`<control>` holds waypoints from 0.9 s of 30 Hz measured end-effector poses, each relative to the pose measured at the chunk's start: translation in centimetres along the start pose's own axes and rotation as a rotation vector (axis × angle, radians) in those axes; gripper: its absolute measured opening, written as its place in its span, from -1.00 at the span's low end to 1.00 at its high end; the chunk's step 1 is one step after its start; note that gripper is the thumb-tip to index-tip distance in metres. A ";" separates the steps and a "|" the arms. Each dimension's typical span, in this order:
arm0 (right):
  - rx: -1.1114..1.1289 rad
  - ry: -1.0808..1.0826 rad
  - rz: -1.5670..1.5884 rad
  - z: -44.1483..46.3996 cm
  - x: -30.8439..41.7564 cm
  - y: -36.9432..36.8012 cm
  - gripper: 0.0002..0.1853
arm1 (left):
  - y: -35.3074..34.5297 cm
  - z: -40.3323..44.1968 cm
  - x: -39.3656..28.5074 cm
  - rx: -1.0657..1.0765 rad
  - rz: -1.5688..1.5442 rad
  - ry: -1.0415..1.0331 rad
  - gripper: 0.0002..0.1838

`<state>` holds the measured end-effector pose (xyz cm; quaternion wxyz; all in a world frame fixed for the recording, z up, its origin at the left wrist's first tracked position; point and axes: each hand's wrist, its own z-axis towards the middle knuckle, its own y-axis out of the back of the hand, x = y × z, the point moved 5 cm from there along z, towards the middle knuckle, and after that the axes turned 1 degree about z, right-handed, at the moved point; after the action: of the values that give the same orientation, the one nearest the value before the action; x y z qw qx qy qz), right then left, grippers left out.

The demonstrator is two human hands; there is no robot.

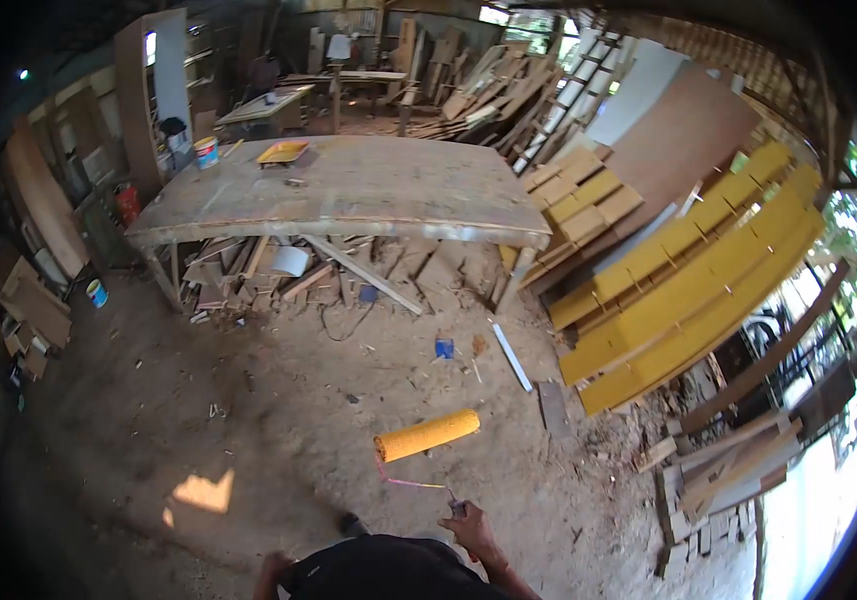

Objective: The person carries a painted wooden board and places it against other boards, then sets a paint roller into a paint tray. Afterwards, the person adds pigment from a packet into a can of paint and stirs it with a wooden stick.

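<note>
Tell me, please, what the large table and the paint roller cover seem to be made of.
The large table looks like unpolished wood, judging by its dull, stained brown top. The roller cover is probably fabric or foam, coated in orange-yellow paint, going by its textured surface; which one is unclear.

So a big worn wooden table (369,185) is set on a bare dirt floor (279,400), scrap boards (499,90) are piled up behind, and daylight's let in at the right.

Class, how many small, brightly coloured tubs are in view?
2: one tub on the table, near its left end; the other tub on the floor. More may be hidden.
</note>
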<state>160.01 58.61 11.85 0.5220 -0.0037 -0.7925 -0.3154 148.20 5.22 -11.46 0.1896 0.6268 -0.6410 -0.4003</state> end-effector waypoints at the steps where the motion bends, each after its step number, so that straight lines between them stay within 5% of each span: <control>1: -0.013 0.010 -0.021 1.9 2.3 -0.5 -0.49 | 3.4 3.9 0.3 -0.078 0.094 -0.067 -0.50; 2: 0.023 0.013 -0.030 3.9 3.6 -1.3 -0.49 | 6.5 7.8 1.1 -0.092 0.037 -0.012 -0.51; 4: -0.030 -0.029 0.026 8.4 5.5 -2.4 -0.43 | 14.4 14.0 -0.3 -0.129 0.249 -0.251 -0.55; 6: -0.017 -0.049 0.037 13.2 7.1 -3.5 -0.48 | 23.5 17.6 -2.1 -0.443 -0.249 -0.103 -0.59; 10: 0.002 0.006 0.029 24.7 11.0 -6.0 -0.53 | 33.8 24.7 -6.8 -0.357 -0.409 0.035 -0.62; 16: 0.026 0.067 0.043 45.1 17.4 -10.3 -0.56 | 28.3 33.7 -3.1 -0.296 -0.499 0.192 -0.54; 18: 0.033 0.012 0.006 52.3 19.5 -12.8 -0.52 | 22.8 34.3 1.0 -0.113 -0.710 0.459 -0.45; 20: 0.051 0.065 0.005 57.3 25.3 -14.4 -0.52 | 23.7 33.5 0.3 0.061 -0.344 0.356 -0.37; 22: 0.057 0.149 -0.010 63.3 30.5 -15.7 -0.52 | 23.8 32.3 0.7 0.027 -0.555 0.495 -0.41; 27: 0.108 0.247 0.156 73.0 46.9 -21.0 -0.56 | 30.2 37.8 2.7 -0.155 -0.643 0.476 -0.46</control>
<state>71.44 63.36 21.59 0.6377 0.0013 -0.7355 -0.2287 99.95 9.85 -12.41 0.2448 0.8543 -0.3185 -0.3300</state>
